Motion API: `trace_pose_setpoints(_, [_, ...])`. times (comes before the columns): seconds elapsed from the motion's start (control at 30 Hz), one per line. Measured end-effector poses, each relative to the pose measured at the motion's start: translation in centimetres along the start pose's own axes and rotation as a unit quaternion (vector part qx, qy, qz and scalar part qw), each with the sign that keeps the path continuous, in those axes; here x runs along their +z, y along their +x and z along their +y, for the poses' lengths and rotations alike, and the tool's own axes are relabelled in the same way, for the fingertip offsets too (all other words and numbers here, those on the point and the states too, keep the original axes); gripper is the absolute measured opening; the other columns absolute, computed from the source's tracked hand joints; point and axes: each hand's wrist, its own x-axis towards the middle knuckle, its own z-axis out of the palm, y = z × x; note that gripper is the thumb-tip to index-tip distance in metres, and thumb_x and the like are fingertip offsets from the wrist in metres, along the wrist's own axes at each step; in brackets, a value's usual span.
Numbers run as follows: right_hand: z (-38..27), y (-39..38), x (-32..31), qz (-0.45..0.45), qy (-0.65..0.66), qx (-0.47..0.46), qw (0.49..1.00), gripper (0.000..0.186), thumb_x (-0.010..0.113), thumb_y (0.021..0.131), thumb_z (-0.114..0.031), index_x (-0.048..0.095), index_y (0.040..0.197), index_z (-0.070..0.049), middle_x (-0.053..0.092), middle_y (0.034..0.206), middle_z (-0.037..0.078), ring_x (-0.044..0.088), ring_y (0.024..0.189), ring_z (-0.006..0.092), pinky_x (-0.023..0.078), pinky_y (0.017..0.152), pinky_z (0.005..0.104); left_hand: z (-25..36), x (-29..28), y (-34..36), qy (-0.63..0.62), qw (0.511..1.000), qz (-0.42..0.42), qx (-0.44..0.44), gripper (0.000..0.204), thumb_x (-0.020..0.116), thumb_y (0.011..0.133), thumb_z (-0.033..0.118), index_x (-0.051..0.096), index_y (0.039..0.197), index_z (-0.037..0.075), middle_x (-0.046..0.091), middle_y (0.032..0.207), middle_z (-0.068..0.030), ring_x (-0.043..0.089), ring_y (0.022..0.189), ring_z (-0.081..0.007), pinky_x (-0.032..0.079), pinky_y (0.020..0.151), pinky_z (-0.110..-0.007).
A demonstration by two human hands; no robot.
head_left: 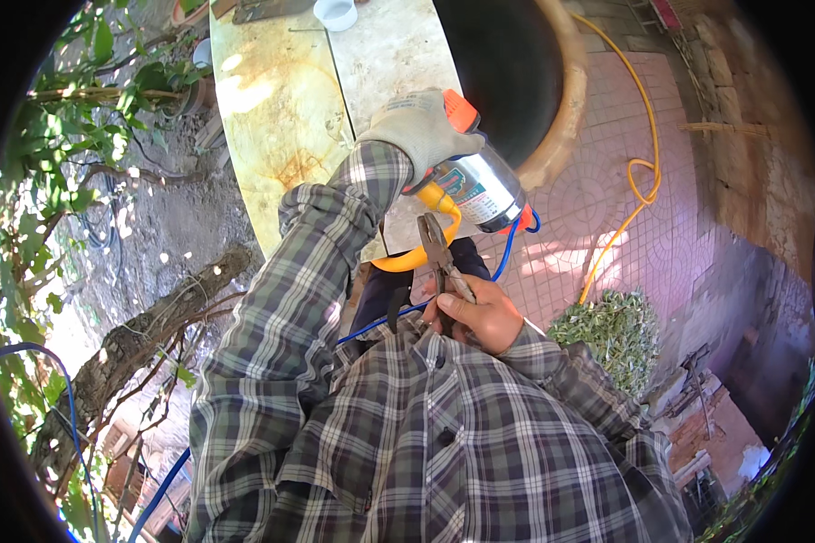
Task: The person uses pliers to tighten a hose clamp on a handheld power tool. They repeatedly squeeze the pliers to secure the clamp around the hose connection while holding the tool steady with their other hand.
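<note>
My left hand (421, 131), in a grey work glove, grips the upper part of a submersible pump (484, 188) with a silver body and orange ends. The pump lies tilted at the edge of the pale boards. A yellow hose (402, 263) curves down and left from its side, and a blue cord (507, 249) runs from its lower end. My bare right hand (484, 314) is closed around a pair of worn pliers (440, 253). Their jaws point up, close to the bend of the hose; I cannot tell whether they touch it.
Pale boards (281, 145) lie beside a large vat with a thick brown rim (566, 109). On them stands a white cup (336, 13). An orange cord (650, 118) trails over the paving at right, near a pile of cut leaves (607, 339). A trunk (136, 357) leans at left.
</note>
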Motion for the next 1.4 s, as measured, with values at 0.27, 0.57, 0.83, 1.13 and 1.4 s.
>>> trace_pose_setpoints(0.27, [1.4,0.9,1.1,-0.09,0.389,-0.121,0.909,0.044,0.045,0.101,-0.024,0.042,0.135,0.004,0.057,0.109,0.016,0.059,0.095,0.0239,0.05,0.069,0.0278,2.3,0.6,3.1,-0.012,0.998,-0.063,-0.01,0.076,0.071,0.069,0.059,0.064,0.11,-0.004,0.067,0.105,-0.0238,0.066,0.098,-0.0342,0.05,0.088,-0.04])
trace_pose_setpoints(0.57, [0.9,3.0,2.5,-0.146,0.515,-0.12,0.836,0.047,0.052,0.1,-0.027,0.042,0.135,0.002,0.059,0.113,0.012,0.058,0.103,0.024,0.05,0.075,0.0306,2.4,1.8,4.5,0.02,0.999,-0.041,-0.018,0.072,0.071,0.069,0.058,0.068,0.106,-0.004,0.068,0.105,-0.0242,0.066,0.098,-0.0339,0.05,0.088,-0.039])
trace_pose_setpoints(0.83, [0.5,3.2,4.1,-0.184,0.514,-0.139,0.827,0.046,0.052,0.099,-0.025,0.042,0.134,0.002,0.057,0.114,0.011,0.057,0.102,0.0229,0.051,0.075,0.0296,0.7,1.0,4.5,0.02,0.998,-0.04,-0.039,0.055,0.071,0.071,0.055,0.073,0.102,0.009,0.068,0.106,-0.019,0.066,0.099,-0.0322,0.05,0.089,-0.04])
trace_pose_setpoints(1.13, [-2.3,2.0,5.9,-0.147,0.574,-0.132,0.795,0.039,0.047,0.102,-0.025,0.045,0.13,0.001,0.056,0.106,0.01,0.055,0.097,0.0206,0.049,0.072,0.0265,2.1,0.1,3.5,0.01,0.998,-0.064,-0.015,0.049,0.07,0.072,0.052,0.073,0.098,0.01,0.068,0.109,-0.0177,0.065,0.102,-0.0324,0.049,0.09,-0.04])
trace_pose_setpoints(1.4, [-1.7,2.9,7.3,-0.122,0.583,-0.157,0.788,0.027,0.046,0.102,-0.031,0.053,0.106,-0.005,0.049,0.086,0.002,0.045,0.074,0.014,0.038,0.064,0.0289,1.3,1.5,3.5,0.012,0.999,-0.006,-0.048,0.071,0.07,0.071,0.056,0.065,0.112,-0.002,0.066,0.11,-0.0228,0.064,0.105,-0.0332,0.049,0.092,-0.041])
